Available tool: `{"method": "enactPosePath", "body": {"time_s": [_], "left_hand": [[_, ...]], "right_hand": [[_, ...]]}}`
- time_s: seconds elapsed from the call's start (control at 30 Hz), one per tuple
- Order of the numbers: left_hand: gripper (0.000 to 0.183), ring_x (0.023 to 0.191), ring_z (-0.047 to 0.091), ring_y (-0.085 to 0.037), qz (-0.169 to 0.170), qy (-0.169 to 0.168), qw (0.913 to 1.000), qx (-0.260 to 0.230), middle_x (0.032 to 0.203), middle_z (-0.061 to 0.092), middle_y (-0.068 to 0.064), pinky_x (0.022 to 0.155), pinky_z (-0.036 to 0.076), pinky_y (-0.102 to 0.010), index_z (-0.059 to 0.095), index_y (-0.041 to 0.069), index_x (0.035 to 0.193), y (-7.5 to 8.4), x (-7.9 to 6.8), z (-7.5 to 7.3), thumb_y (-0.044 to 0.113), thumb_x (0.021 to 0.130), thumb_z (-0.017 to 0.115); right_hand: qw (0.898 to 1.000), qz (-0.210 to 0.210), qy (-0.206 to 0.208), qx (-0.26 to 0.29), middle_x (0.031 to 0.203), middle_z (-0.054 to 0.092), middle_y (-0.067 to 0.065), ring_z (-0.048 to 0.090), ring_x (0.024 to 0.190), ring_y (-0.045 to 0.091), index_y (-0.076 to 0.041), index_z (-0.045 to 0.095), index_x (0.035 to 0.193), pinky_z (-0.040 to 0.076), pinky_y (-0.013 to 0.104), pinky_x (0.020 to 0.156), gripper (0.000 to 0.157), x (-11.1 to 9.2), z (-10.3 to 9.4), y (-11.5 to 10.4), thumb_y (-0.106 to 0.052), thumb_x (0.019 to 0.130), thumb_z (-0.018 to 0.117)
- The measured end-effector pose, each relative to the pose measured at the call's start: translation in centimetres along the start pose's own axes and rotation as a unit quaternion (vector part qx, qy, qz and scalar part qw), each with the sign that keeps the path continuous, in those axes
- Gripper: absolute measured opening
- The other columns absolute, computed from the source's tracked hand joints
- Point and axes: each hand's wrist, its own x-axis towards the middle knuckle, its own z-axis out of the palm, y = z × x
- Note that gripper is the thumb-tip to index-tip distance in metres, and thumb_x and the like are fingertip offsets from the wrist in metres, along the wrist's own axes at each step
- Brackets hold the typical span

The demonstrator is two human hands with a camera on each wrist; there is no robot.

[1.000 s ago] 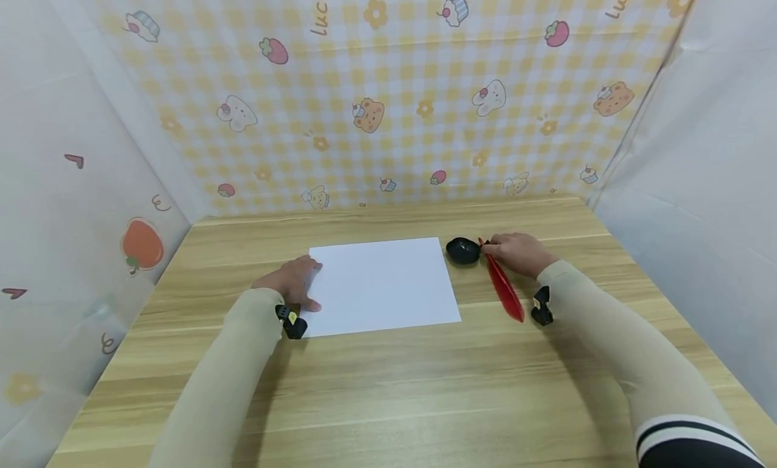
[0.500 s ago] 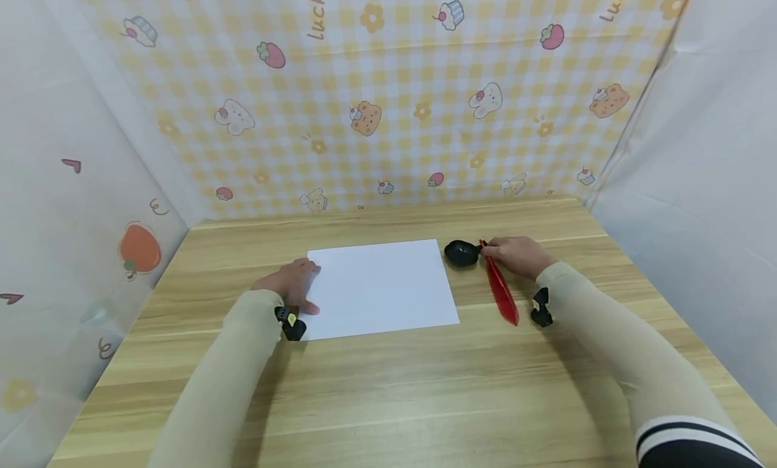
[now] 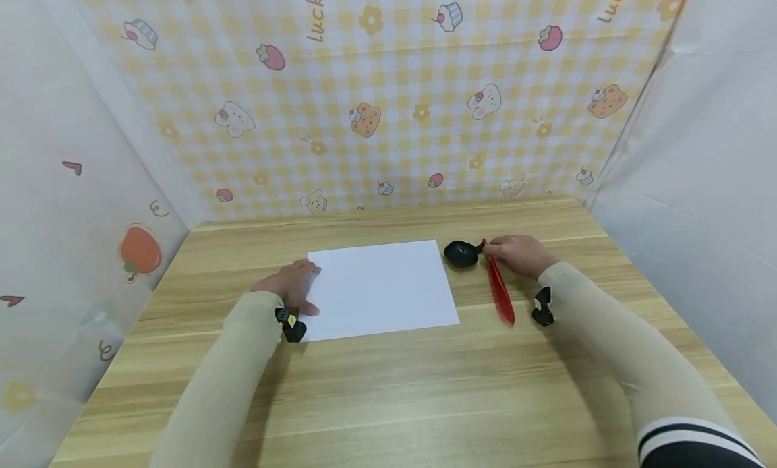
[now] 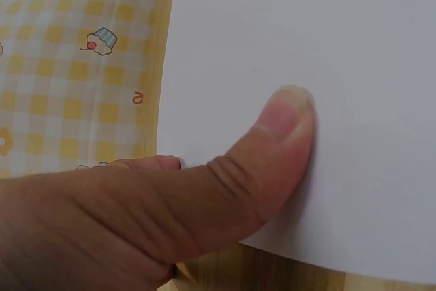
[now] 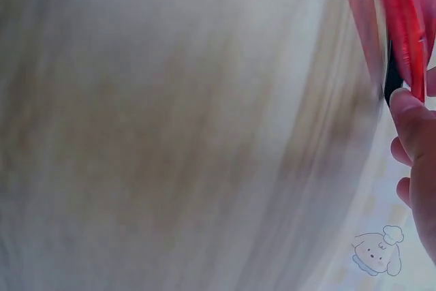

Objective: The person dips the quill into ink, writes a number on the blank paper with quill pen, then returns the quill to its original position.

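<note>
My left hand [image 3: 290, 284] rests with spread fingers over the left edge of a blank white sheet of paper [image 3: 379, 289]. In the left wrist view its thumb [image 4: 283, 120] lies on the paper. To the right of the sheet, my right hand [image 3: 517, 252] pinches the narrow neck of a glossy black oval object [image 3: 461, 254] together with a long red leaf-shaped object [image 3: 501, 296]. The red one hangs toward the front, tapering to a tip. The right wrist view shows thumb and fingers on a black stem [image 5: 393, 78] among thin, translucent red parts [image 5: 402, 11].
The wooden tabletop [image 3: 376, 394] runs back to a yellow checked cloth [image 3: 394, 70] with cartoon prints. White cloth walls [image 3: 698, 185] close off the sides. A small black device [image 3: 542, 306] is strapped to each wrist.
The red object's lower tip has swung slightly left, while my right hand stays in about the same place. My left hand and the paper keep still; the head view shifts slightly.
</note>
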Motion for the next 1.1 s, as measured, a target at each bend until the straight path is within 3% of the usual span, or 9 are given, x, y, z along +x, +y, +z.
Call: {"method": "enactPosePath", "body": {"time_s": [0.3,0.6,0.83,1.1], "left_hand": [[0.098,0.141,0.022,-0.042,-0.007,-0.001,1.0000,-0.005,0.156,0.022,-0.021,0.109,0.025,-0.060,0.035,0.007,0.148,-0.1,0.1,0.3,0.037,0.071,0.086],[0.099,0.141,0.022,-0.042,-0.007,-0.001,1.0000,-0.003,0.156,0.021,-0.021,0.109,0.024,-0.060,0.034,0.007,0.149,-0.3,0.1,0.3,0.038,0.070,0.086],[0.099,0.141,0.023,-0.041,-0.009,-0.001,1.0000,-0.002,0.156,0.022,-0.020,0.108,0.025,-0.061,0.035,0.008,0.149,-0.4,0.1,0.3,0.038,0.070,0.087],[0.099,0.141,0.023,-0.042,-0.001,-0.002,1.0000,-0.002,0.156,0.022,-0.021,0.109,0.024,-0.060,0.034,0.007,0.148,-0.4,0.3,0.3,0.038,0.071,0.086]], "right_hand": [[1.000,0.018,0.017,-0.006,0.092,0.071,0.010,0.069,0.083,0.027,-0.009,0.068,0.096,0.057,0.040,0.065,0.019,-0.1,0.1,0.2,-0.002,0.080,0.076],[0.992,0.098,0.032,0.074,0.103,0.071,0.016,0.069,0.086,0.030,-0.004,0.068,0.103,0.056,0.044,0.070,0.022,0.0,-0.6,-0.2,0.000,0.083,0.073],[0.972,0.142,0.077,0.169,0.094,0.070,0.014,0.067,0.077,0.027,0.000,0.066,0.101,0.055,0.043,0.067,0.019,0.2,-0.7,-0.9,0.006,0.084,0.069],[0.933,0.223,0.101,0.264,0.094,0.069,0.017,0.067,0.083,0.033,0.002,0.063,0.107,0.055,0.047,0.071,0.021,0.4,-0.4,-1.7,0.007,0.087,0.062]]}}
